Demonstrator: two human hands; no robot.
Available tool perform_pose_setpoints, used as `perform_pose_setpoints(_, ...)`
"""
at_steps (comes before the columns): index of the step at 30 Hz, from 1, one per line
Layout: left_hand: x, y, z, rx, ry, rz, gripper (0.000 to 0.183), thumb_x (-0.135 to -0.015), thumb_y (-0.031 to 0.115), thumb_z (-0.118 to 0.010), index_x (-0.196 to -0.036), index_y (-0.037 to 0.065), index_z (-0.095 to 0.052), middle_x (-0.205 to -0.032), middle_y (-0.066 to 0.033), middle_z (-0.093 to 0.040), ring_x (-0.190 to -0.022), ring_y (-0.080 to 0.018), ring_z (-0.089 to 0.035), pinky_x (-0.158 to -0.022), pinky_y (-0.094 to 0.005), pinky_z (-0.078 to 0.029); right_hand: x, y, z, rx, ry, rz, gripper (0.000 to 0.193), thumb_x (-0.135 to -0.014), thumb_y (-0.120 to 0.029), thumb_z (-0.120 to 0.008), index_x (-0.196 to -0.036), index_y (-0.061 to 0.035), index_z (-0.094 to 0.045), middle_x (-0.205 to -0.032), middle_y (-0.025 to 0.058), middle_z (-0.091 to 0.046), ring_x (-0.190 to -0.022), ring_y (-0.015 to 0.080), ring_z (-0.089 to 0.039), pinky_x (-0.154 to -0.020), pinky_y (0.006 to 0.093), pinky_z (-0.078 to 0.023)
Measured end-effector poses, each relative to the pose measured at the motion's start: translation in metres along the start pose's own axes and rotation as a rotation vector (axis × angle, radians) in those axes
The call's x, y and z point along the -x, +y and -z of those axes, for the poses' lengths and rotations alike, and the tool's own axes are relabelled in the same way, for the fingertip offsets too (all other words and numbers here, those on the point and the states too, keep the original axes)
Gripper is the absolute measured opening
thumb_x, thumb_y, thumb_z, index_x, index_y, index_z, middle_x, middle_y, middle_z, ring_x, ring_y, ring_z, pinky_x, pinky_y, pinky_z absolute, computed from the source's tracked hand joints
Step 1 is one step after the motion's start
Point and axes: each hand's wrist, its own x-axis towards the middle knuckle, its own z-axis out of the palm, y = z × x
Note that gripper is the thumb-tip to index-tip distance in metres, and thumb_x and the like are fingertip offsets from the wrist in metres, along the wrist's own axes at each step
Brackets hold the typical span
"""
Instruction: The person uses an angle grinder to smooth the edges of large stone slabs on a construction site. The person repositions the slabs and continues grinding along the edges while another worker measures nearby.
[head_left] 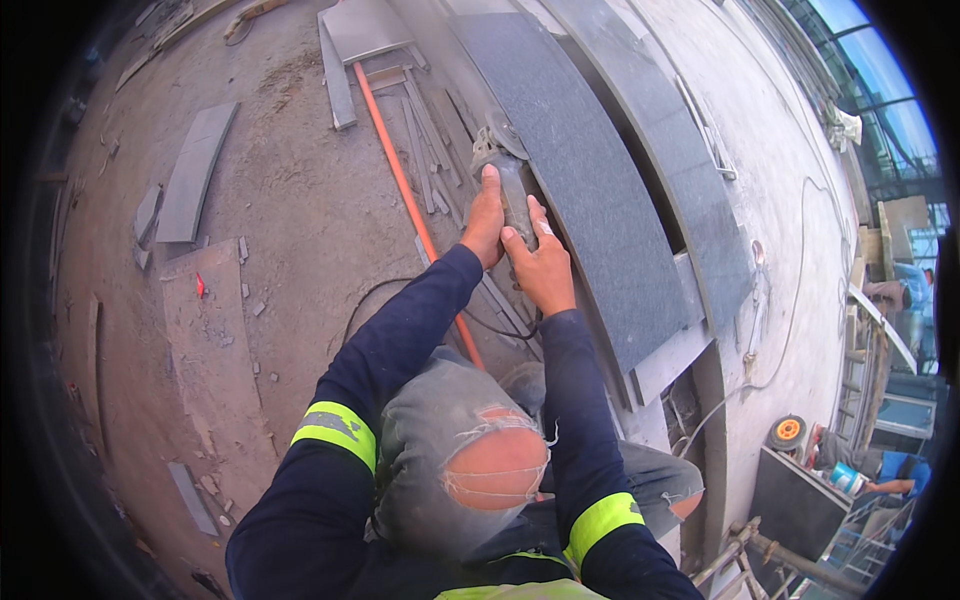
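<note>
Both my hands are closed around a dusty angle grinder, one on each side of its body. My left hand grips near the head, thumb pointing forward. My right hand holds the rear of the body, and a white wrap shows on one finger. At the grinder's far end, its disc is at the left edge of a dark grey stone slab. Whether the disc touches the stone I cannot tell. From the tool's rear, a black cable loops to the left under my arms.
A second grey slab lies to the right, a gap between them. On the left, an orange pipe runs beside stone strips. Offcuts lie on the dusty ground. At far right are an orange-hubbed wheel and another person.
</note>
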Motion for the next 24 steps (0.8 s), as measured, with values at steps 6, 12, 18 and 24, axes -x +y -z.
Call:
perform_pose_setpoints(6, 0.02, 0.002, -0.008, 0.001, -0.026, 0.009, 0.089, -0.11, 0.079, -0.033, -0.146, 0.0, -0.052, -0.125, -0.021, -0.07, -0.113, -0.0342, -0.076, -0.095, -0.0522, -0.066, 0.013, -0.003, 0.003, -0.012, -0.034, -0.068, 0.081, -0.102, -0.043, -0.073, -0.171, -0.0148, -0.043, -0.168, 0.0251, -0.051, -0.136, 0.0386, -0.068, -0.109, 0.0412, -0.054)
perform_pose_setpoints(12, 0.029, 0.002, -0.013, 0.002, -0.023, -0.001, 0.09, -0.108, 0.081, -0.034, -0.145, 0.0, -0.053, -0.123, -0.0182, -0.07, -0.113, -0.0327, -0.075, -0.094, -0.0511, -0.066, 0.017, 0.006, 0.0, 0.018, 0.018, -0.002, 0.08, -0.102, -0.052, -0.069, -0.171, -0.0193, -0.044, -0.131, 0.0315, -0.075, -0.123, 0.0492, -0.072, -0.108, 0.0509, -0.055)
perform_pose_setpoints(18, 0.036, 0.0, -0.012, -0.007, -0.036, 0.016, 0.091, -0.108, 0.082, -0.034, -0.146, 0.001, -0.051, -0.125, -0.0184, -0.069, -0.116, -0.0331, -0.075, -0.096, -0.0512, -0.066, 0.025, 0.009, 0.001, 0.055, 0.04, 0.042, 0.08, -0.102, -0.051, -0.069, -0.171, -0.0187, -0.043, -0.129, 0.0327, -0.075, -0.122, 0.0501, -0.072, -0.107, 0.0513, -0.055)
perform_pose_setpoints(24, 0.042, -0.001, -0.014, -0.029, -0.039, 0.005, 0.091, -0.108, 0.081, -0.033, -0.146, 0.001, -0.051, -0.128, -0.019, -0.067, -0.118, -0.0338, -0.074, -0.097, -0.0509, -0.066, 0.031, 0.009, 0.003, 0.068, 0.048, 0.059, 0.08, -0.103, -0.05, -0.068, -0.171, -0.0167, -0.044, -0.129, 0.0334, -0.074, -0.121, 0.0509, -0.072, -0.106, 0.0512, -0.055)
